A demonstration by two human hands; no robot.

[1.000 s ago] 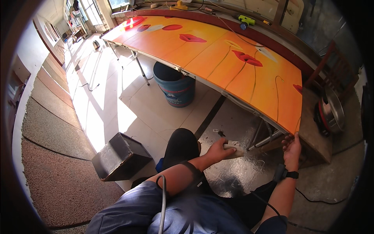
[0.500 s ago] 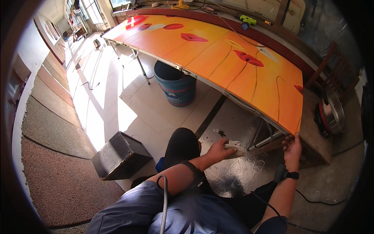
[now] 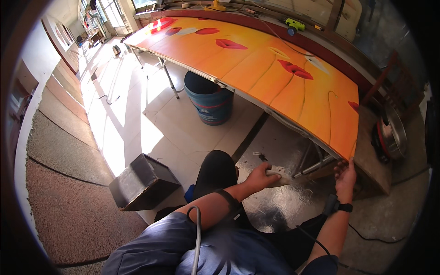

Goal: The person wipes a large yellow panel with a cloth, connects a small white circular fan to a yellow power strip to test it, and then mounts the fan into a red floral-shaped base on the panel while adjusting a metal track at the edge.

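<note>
Tiled floor point(image 3: 183, 133), head view: pale, sunlit at left, glossy below the right hand. Long tabletop point(image 3: 256, 59), orange with red painted flowers, on metal legs; near edge runs slantwise from upper left to a corner at right; far edge lies along a dark red ledge point(image 3: 215, 15).

Left hand point(image 3: 259, 178): closed about a pale, flattish object point(image 3: 279, 178), kind unclear; held over the floor, near the right-hand table legs, well below the tabletop edge.

Right hand point(image 3: 344, 178): at the tabletop's near right corner, thumb touching the edge, fingers curled; firmness of grip cannot be told.

Blue bucket point(image 3: 211, 107): upright, partly under the near edge. Floor room extends between it and the person's knee point(image 3: 217, 167).

Black box point(image 3: 156, 183): tilted in appearance, left of the knee, a gap between.

Brown stand point(image 3: 370, 144): just beside the tabletop's right end; carries a metal pan point(image 3: 398, 137).
</note>
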